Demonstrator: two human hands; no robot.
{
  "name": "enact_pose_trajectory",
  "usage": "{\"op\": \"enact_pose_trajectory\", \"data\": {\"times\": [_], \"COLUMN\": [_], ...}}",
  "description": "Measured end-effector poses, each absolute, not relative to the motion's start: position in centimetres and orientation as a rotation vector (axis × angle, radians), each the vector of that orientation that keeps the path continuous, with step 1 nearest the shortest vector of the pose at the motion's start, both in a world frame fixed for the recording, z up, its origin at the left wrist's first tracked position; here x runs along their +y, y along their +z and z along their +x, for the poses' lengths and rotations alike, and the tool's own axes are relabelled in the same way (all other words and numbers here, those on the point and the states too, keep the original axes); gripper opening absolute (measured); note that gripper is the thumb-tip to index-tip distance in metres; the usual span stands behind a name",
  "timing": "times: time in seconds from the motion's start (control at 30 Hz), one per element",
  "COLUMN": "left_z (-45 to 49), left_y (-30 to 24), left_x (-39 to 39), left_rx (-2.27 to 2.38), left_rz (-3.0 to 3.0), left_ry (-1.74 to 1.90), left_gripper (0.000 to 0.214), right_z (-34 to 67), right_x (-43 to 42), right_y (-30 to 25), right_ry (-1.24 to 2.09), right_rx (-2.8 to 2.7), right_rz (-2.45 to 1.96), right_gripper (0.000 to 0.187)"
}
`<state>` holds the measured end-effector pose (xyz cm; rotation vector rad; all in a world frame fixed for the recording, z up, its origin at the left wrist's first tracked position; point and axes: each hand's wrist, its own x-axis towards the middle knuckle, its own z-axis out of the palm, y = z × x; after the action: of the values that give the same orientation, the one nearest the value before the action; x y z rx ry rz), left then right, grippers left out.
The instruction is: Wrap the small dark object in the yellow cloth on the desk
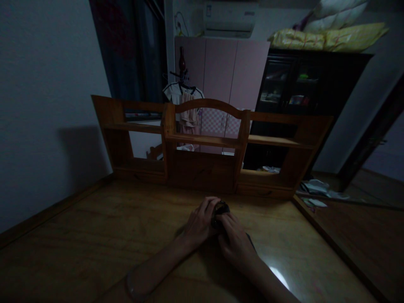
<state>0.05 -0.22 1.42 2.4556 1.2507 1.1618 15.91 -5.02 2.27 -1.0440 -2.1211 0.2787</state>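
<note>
Both hands meet near the back of the wooden desk (94, 235), just in front of the low shelf unit (205, 151). Between them sits a small dark round thing (220, 209), low over the desktop or resting on it. The room is dim, so it may be a little jar or a cap; I cannot tell which.

The left hand (199, 224) curls over it from the side, with its fingers wrapped across the top. The right hand (236, 240) closes on it from the near side, fingertips pressed to its edge. Neither hand is slack, and both grasp the same piece.

The work in hand looks like a two-handed grip on a small part, perhaps a twist. It would go best with one hand as the anchor, wrist resting on the desk, while the other does the turning or pulling. The fingertips should spread round the rim rather than bunch on one spot, so the piece does not squirt out sideways. Staying low over the wood means a slip costs little.

The bright patch of reflected light (279, 275) by the right forearm shows the surface is glossy, so a dropped round thing could roll.
</note>
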Motion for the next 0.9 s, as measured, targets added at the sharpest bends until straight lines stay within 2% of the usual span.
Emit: {"op": "enact_pose_trajectory", "data": {"times": [0.9], "left_z": [0.10], "left_y": [1.56], "left_x": [-0.42], "left_rx": [1.262], "left_rz": [2.448], "left_ry": [1.147], "left_gripper": [0.071], "right_z": [15.95], "right_x": [-4.86], "right_y": [2.09], "right_ry": [0.266], "right_rx": [-2.124], "right_rz": [-1.050], "right_gripper": [0.052]}}
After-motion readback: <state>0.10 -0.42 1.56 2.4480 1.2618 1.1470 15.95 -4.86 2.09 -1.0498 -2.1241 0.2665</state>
